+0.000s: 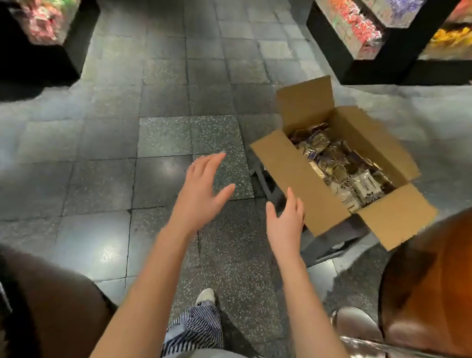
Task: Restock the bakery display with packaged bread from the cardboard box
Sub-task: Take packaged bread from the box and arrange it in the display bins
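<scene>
An open cardboard box sits on a low dark stand to the right of centre, its flaps spread outward. Inside lie several packaged breads in clear and dark wrappers. My left hand is stretched forward over the floor, fingers straight and spread, holding nothing. My right hand is also extended, fingers straight, just in front of the box's near flap and not touching it.
Black display stands with colourful packets stand at the far left and far right. A brown wooden counter with a metal rail is close on my right. A dark rounded object sits at lower left. Grey tiled floor lies between.
</scene>
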